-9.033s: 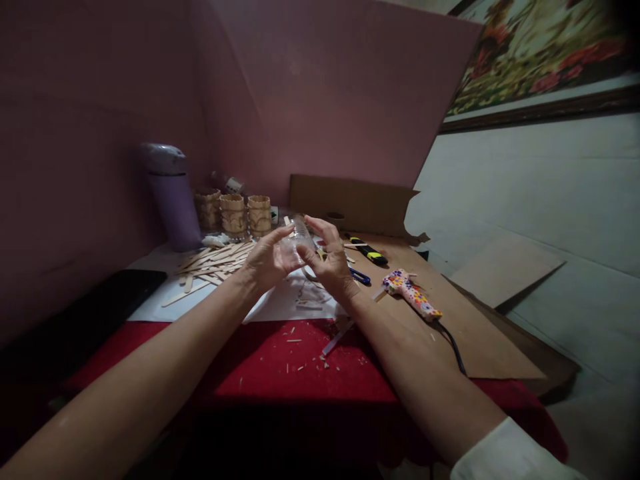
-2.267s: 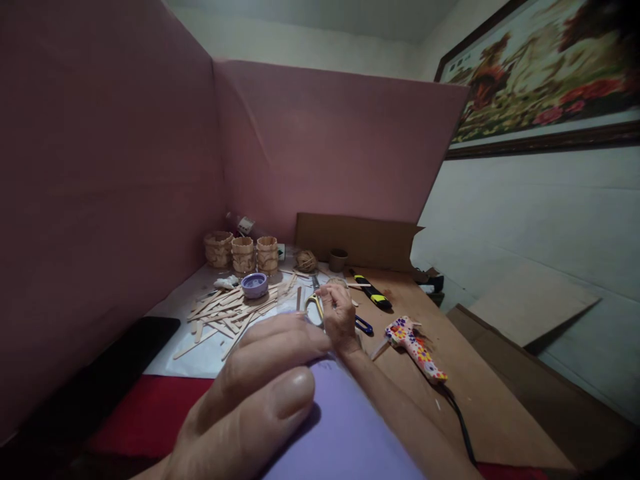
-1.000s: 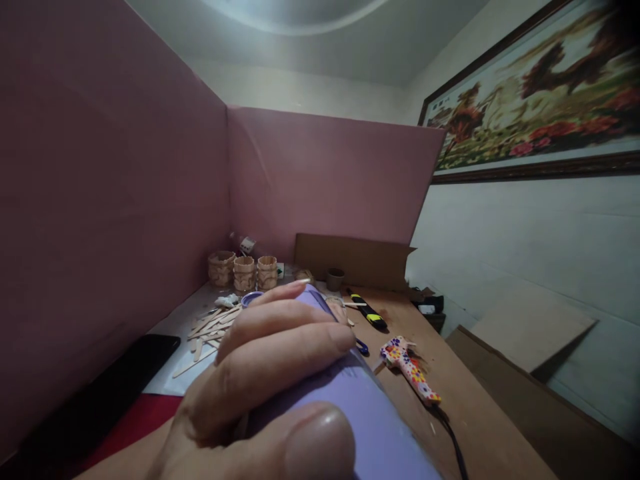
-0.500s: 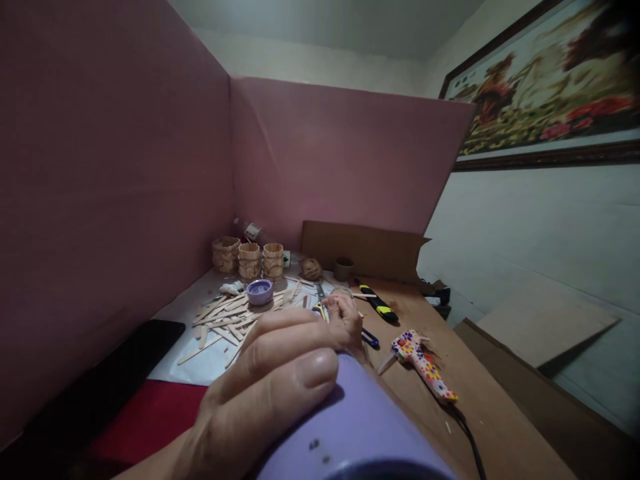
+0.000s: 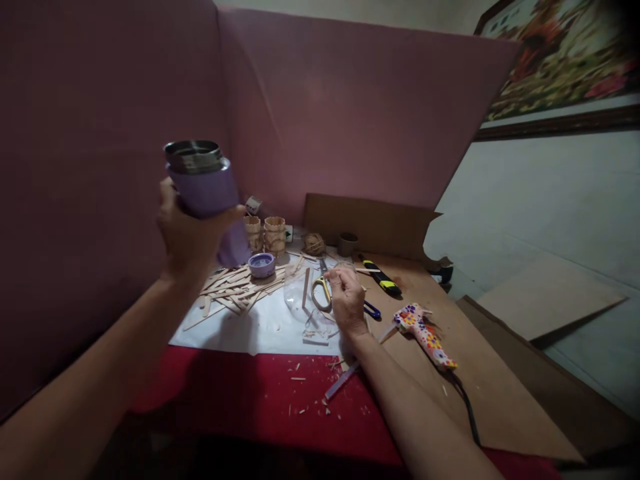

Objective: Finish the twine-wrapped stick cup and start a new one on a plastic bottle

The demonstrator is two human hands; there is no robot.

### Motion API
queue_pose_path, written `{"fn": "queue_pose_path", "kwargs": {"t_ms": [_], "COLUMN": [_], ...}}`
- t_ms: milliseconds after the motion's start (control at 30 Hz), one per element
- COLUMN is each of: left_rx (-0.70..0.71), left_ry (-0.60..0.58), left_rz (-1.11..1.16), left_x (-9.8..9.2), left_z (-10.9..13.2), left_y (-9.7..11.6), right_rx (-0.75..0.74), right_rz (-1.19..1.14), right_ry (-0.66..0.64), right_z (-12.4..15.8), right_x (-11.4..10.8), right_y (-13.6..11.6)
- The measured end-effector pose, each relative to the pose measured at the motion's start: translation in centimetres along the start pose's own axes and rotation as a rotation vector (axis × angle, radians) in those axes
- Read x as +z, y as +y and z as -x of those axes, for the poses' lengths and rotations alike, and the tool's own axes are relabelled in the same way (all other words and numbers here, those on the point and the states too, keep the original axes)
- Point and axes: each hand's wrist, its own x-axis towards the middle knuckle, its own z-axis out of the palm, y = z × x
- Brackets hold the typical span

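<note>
My left hand [image 5: 187,233] is wrapped round a purple thermos bottle [image 5: 215,190], raised at the left above the table. The bottle tilts slightly, and its steel mouth has no lid on it. Its purple lid [image 5: 261,265] lies upturned among the wooden craft sticks [image 5: 230,293]. My right hand [image 5: 347,297] is closed, resting over the table beside yellow-handled scissors [image 5: 321,295]. Whatever its fingers may hold is hidden. Clear plastic pieces [image 5: 296,300] lie left of that hand, and a glue stick [image 5: 343,381] lies below it.
A flowered glue gun [image 5: 425,337] with a black cord lies on the cardboard [image 5: 475,373] at right. Behind it is a black-and-yellow utility knife [image 5: 381,277]. Stick-covered cups [image 5: 275,235], a twine ball [image 5: 314,244] and a brown cup [image 5: 348,243] stand at the back.
My left hand has carried the thermos bottle from close before the camera away to the left and forward. The view has tipped down. My right hand stays near the scissors.
</note>
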Motion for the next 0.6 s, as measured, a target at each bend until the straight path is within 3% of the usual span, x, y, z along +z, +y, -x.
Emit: {"fn": "queue_pose_path", "kwargs": {"t_ms": [167, 333, 433, 600], "left_rx": [-0.075, -0.152, -0.231, -0.331], "left_ry": [0.104, 0.054, 0.067, 0.056], "left_rz": [-0.174, -0.128, -0.167, -0.269], "left_x": [1.4, 1.3, 0.8, 0.1], "left_z": [-4.5, -4.7, -3.9, -3.3], "left_y": [-6.4, -12.1, -13.5, -13.9], "right_rx": [-0.002, 0.005, 0.011, 0.011], "right_rz": [0.014, -0.001, 0.001, 0.001], "right_ry": [-0.007, -0.015, 0.016, 0.002], "right_z": [0.0, 0.0, 0.1, 0.0], "right_x": [0.0, 0.1, 0.3, 0.2], "right_y": [-0.1, 0.1, 0.3, 0.2]}}
